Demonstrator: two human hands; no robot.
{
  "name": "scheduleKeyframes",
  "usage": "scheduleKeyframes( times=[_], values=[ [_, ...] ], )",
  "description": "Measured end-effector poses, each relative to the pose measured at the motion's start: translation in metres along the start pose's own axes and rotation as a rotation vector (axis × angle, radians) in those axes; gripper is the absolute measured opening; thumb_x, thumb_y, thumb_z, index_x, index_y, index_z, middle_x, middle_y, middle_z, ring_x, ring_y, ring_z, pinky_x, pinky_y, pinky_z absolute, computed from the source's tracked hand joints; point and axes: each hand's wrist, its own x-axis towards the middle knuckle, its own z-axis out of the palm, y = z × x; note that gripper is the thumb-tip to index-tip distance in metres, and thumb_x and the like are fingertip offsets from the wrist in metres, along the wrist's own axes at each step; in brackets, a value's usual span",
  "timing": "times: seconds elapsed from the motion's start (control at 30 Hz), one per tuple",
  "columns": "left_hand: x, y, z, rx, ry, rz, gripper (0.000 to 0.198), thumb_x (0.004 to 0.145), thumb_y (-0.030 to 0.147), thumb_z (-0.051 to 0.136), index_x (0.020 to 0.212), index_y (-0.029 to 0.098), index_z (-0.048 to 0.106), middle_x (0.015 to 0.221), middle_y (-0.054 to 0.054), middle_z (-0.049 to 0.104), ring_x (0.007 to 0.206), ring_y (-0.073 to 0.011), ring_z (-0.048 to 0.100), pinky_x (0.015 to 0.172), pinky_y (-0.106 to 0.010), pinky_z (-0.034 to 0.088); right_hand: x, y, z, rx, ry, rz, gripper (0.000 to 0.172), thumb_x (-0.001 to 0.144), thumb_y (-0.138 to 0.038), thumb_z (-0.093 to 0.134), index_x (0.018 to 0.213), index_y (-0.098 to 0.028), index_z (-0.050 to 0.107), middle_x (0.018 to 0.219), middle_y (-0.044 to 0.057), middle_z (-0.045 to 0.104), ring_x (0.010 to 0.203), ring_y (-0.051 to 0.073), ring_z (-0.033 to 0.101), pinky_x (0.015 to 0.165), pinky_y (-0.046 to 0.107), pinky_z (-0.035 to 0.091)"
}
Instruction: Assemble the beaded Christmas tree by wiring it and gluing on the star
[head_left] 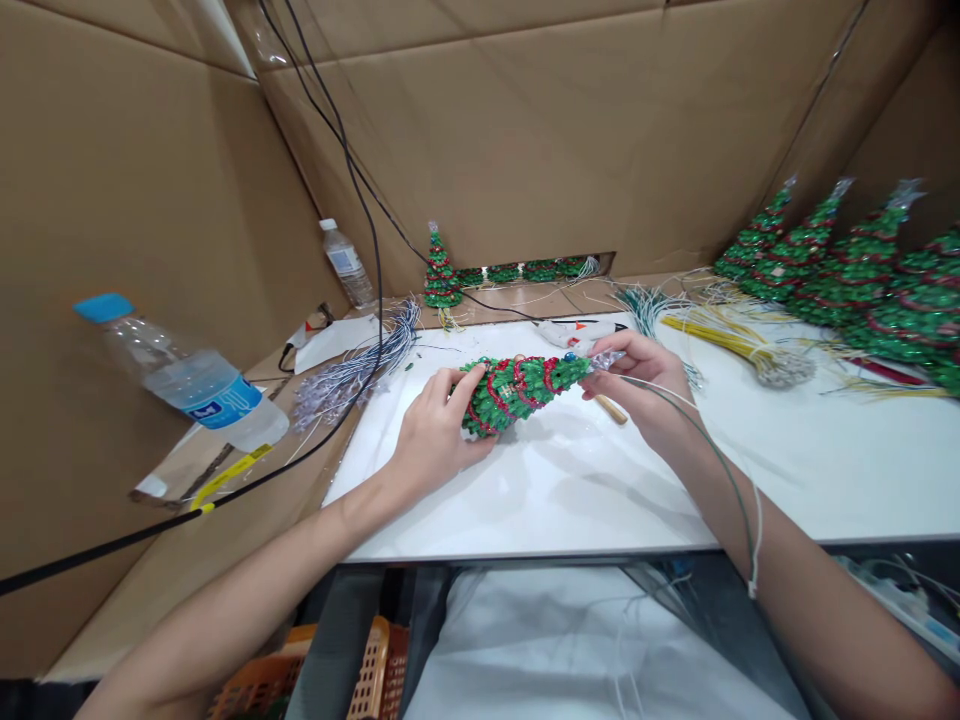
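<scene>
A small green Christmas tree [517, 388] with red garland lies on its side in the air over the white board [570, 500]. My left hand [442, 425] is wrapped round its wide base. At the narrow end, the fingers of my right hand [637, 375] pinch the clear tree topper [604, 362]. A green and a white wire [720, 450] trail from my right fingers down over my forearm. Whether the topper is fixed to the tip cannot be seen. Under my right hand a tan stick [611, 409] lies on the board.
Finished-looking trees [862, 265] stand at the right, another tree [441, 270] at the back. Wire bundles lie left [360, 365] and right [742, 350]. A glue gun [574, 331] rests behind my hands. Water bottles [217, 390] and a black cable [352, 170] are on the left.
</scene>
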Motion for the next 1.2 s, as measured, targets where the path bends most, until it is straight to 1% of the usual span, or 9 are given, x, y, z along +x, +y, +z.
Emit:
scheduleKeyframes(
  times=[0.17,0.37,0.47,0.57,0.7,0.83,0.9,1.07,1.2],
  values=[
    [0.0008,0.0002,-0.0004,-0.004,0.001,0.000,0.076,0.070,0.028,0.078,0.136,0.015,0.044,0.116,-0.012,0.056,0.104,-0.0293,0.060,0.084,-0.039,0.056,-0.0015,0.0000,-0.0017,0.092,-0.029,0.020,0.016,0.065,-0.022,0.073,0.080,-0.020,0.065,0.070,-0.001,0.068,0.065,0.014,0.067,0.057,0.024,0.057],
    [0.0006,-0.0007,-0.0007,-0.002,0.002,-0.013,0.077,0.068,0.027,0.079,0.136,0.014,0.045,0.115,-0.012,0.057,0.103,-0.0286,0.060,0.084,-0.038,0.056,-0.0013,0.0007,-0.0045,0.132,0.059,0.018,0.015,0.066,-0.027,0.079,0.071,-0.019,0.067,0.067,0.002,0.070,0.063,0.015,0.069,0.059,0.026,0.058],
    [-0.0001,-0.0013,-0.0005,0.001,0.004,-0.013,0.078,0.068,0.027,0.079,0.136,0.014,0.044,0.114,-0.012,0.057,0.102,-0.0285,0.061,0.082,-0.038,0.056,-0.0007,0.0025,-0.0037,0.045,0.101,0.018,0.016,0.065,-0.028,0.081,0.069,-0.018,0.069,0.066,0.002,0.069,0.058,0.013,0.066,0.058,0.026,0.057],
    [-0.0005,-0.0015,-0.0002,0.006,0.007,0.000,0.078,0.069,0.028,0.079,0.137,0.016,0.043,0.116,-0.012,0.057,0.103,-0.0289,0.060,0.084,-0.039,0.056,-0.0003,0.0035,-0.0034,-0.024,0.073,0.028,0.018,0.063,-0.027,0.082,0.065,-0.018,0.067,0.062,0.000,0.065,0.054,0.012,0.063,0.054,0.024,0.055],
    [-0.0003,-0.0013,-0.0002,0.003,0.007,0.002,0.077,0.070,0.028,0.078,0.137,0.017,0.042,0.116,-0.012,0.056,0.104,-0.0291,0.060,0.084,-0.039,0.055,0.0001,0.0000,-0.0050,0.097,0.022,0.005,0.018,0.063,-0.022,0.075,0.079,-0.021,0.066,0.060,-0.003,0.061,0.052,0.010,0.055,0.049,0.024,0.053],
    [-0.0001,-0.0012,-0.0007,-0.007,0.001,-0.014,0.078,0.069,0.028,0.078,0.138,0.018,0.041,0.117,-0.011,0.056,0.104,-0.0289,0.060,0.084,-0.038,0.055,0.0007,-0.0049,-0.0043,0.182,0.074,-0.044,0.013,0.061,-0.019,0.068,0.070,-0.021,0.059,0.056,-0.004,0.054,0.049,0.008,0.047,0.041,0.021,0.043],
    [0.0000,-0.0013,-0.0007,-0.011,-0.003,-0.020,0.078,0.069,0.028,0.078,0.138,0.019,0.041,0.117,-0.011,0.056,0.105,-0.0289,0.060,0.084,-0.038,0.055,0.0008,-0.0051,-0.0026,0.131,0.090,-0.041,0.012,0.062,-0.019,0.068,0.067,-0.020,0.057,0.056,-0.005,0.053,0.048,0.008,0.047,0.041,0.021,0.043],
    [0.0003,-0.0010,-0.0008,-0.011,-0.005,-0.018,0.077,0.069,0.027,0.078,0.137,0.017,0.042,0.116,-0.012,0.057,0.104,-0.0289,0.060,0.084,-0.039,0.055,0.0003,-0.0030,-0.0015,0.021,-0.029,0.035,0.014,0.065,-0.021,0.071,0.075,-0.020,0.061,0.063,-0.003,0.061,0.054,0.010,0.055,0.047,0.022,0.048],
    [0.0007,-0.0007,-0.0012,-0.009,-0.008,-0.020,0.077,0.070,0.028,0.078,0.137,0.016,0.043,0.116,-0.012,0.057,0.104,-0.0288,0.060,0.084,-0.039,0.055,0.0002,-0.0036,-0.0046,0.133,0.048,-0.026,0.014,0.065,-0.020,0.068,0.076,-0.021,0.060,0.055,-0.005,0.055,0.048,0.009,0.049,0.042,0.021,0.043]
  ],
)
